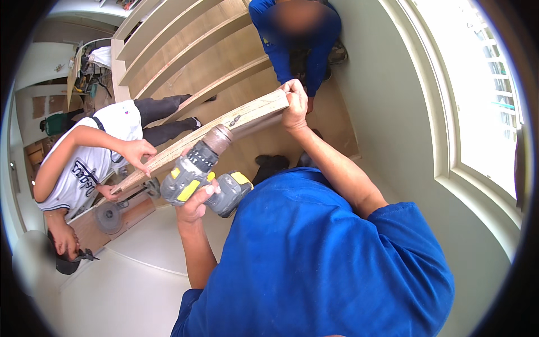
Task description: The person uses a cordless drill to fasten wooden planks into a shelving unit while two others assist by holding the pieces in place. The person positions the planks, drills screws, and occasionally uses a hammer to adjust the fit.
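A grey and yellow cordless drill [188, 178] is in my left hand [193, 205], whose fingers are wrapped round its handle. The drill's bit [234, 121] points up and right over the long edge of a pale wooden board [258, 108]. I cannot tell whether the tip touches the wood. At the board's right end, my right hand [295, 106] grips the corner, with the fingers over the end. Farther left, a co-worker in a white shirt [120, 126] has one hand [139, 154] on the same board and the other near its far left end.
Behind the board lies a wooden frame with several parallel slats [196, 48]. Another person in blue [281, 50] bends down by the grey wall [382, 106]. A bright window [477, 84] is at right. At lower left, a tool with a round grey disc [109, 218] stands near the board.
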`<state>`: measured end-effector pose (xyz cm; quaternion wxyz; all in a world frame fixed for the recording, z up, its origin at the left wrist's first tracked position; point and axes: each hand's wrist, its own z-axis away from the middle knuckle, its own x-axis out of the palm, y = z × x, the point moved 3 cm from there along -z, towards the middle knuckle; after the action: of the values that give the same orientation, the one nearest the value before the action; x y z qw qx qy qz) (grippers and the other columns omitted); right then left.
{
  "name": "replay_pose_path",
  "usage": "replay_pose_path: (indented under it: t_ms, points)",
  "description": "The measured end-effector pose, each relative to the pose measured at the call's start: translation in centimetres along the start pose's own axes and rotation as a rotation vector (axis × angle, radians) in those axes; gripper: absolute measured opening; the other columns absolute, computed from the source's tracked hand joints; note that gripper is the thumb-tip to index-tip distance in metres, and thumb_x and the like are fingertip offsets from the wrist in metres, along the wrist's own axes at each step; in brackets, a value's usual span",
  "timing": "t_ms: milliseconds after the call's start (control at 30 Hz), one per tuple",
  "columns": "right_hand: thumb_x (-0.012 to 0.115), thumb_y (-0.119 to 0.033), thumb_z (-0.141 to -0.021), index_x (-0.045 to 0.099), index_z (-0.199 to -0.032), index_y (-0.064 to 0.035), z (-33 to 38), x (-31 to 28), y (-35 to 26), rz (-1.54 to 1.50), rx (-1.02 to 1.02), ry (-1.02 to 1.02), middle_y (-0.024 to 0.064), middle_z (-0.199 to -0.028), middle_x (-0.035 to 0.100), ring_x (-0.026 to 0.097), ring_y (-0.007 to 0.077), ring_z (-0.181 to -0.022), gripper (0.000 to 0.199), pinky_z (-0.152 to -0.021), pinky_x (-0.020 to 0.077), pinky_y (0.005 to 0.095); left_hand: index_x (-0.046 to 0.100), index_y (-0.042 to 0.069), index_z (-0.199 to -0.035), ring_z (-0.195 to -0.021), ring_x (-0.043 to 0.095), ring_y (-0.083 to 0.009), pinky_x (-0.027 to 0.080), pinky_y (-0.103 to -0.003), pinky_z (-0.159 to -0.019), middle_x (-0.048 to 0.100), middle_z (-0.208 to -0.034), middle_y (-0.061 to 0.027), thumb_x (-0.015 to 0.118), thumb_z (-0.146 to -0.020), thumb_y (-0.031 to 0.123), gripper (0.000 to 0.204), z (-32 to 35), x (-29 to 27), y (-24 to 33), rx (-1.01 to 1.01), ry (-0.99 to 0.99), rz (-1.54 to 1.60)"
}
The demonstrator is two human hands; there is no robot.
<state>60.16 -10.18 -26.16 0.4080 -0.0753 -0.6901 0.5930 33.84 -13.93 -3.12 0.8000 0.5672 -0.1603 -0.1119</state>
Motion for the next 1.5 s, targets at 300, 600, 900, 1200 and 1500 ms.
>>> replay_pose_path:
  t_ms: [300, 600, 900, 1200, 1500]
  points:
    - [0.046, -0.017, -0.083, 0.053, -0.085, -0.0039, 0.0, -0.3, -1.4, 0.178, -0.098, 0.036, 0.0146, -0.069, 0.05, 0.051, 0.0271, -0.062, 0.015, -0.06, 0.0417, 0.0414, 0.043, -0.002, -0.147, -0.081, 0.07, -0.0243, 0.062, -0.037, -0.07, 0.061, -0.138, -0.0259, 0.07, -0.097, 0.014, 0.06, -8.2, 5.7, 3.1, -0.108, -0.046, -0.039]
    - [0.049, -0.017, -0.079, 0.053, -0.083, -0.0063, 0.2, -1.0, -2.9, 0.24, -0.054, 0.051, 0.0177, -0.071, 0.057, 0.056, 0.0405, -0.066, 0.012, -0.065, 0.0438, 0.0493, 0.049, -0.004, -0.142, -0.077, 0.071, -0.0229, 0.062, -0.034, -0.062, 0.067, -0.127, -0.024, 0.07, -0.1, 0.02, 0.052, -12.7, 8.5, 6.6, -0.246, -0.061, -0.279]
    - [0.052, -0.019, -0.077, 0.056, -0.082, -0.0077, 0.9, -0.8, -2.7, 0.252, -0.104, -0.01, 0.0127, -0.073, 0.058, 0.057, 0.0364, -0.072, 0.013, -0.071, 0.041, 0.0455, 0.054, -0.002, -0.143, -0.087, 0.071, -0.0193, 0.058, -0.031, -0.078, 0.07, -0.125, -0.0211, 0.082, -0.085, 0.004, 0.064, -15.9, 12.9, 12.3, -0.235, -0.214, -0.959]
    - [0.051, -0.019, -0.079, 0.056, -0.08, -0.0072, 0.5, -1.5, -2.8, 0.267, -0.103, -0.04, 0.0147, -0.074, 0.059, 0.057, 0.0372, -0.073, 0.013, -0.071, 0.0411, 0.0462, 0.058, -0.004, -0.136, -0.087, 0.065, -0.0151, 0.055, -0.03, -0.078, 0.072, -0.112, -0.0146, 0.08, -0.085, 0.007, 0.057, -11.1, 13.0, 12.5, 0.007, 0.011, -1.007]
    - [0.049, -0.025, -0.094, 0.058, -0.092, -0.0046, 0.5, -1.5, -0.4, 0.16, -0.084, -0.103, 0.0104, -0.086, 0.06, 0.058, 0.0264, -0.082, 0.022, -0.079, 0.0494, 0.0395, 0.065, -0.003, -0.124, -0.073, 0.068, -0.017, 0.056, -0.032, -0.068, 0.076, -0.104, -0.0155, 0.076, -0.081, -0.005, 0.044, -3.8, 4.8, 10.7, 0.032, 0.43, -0.561]
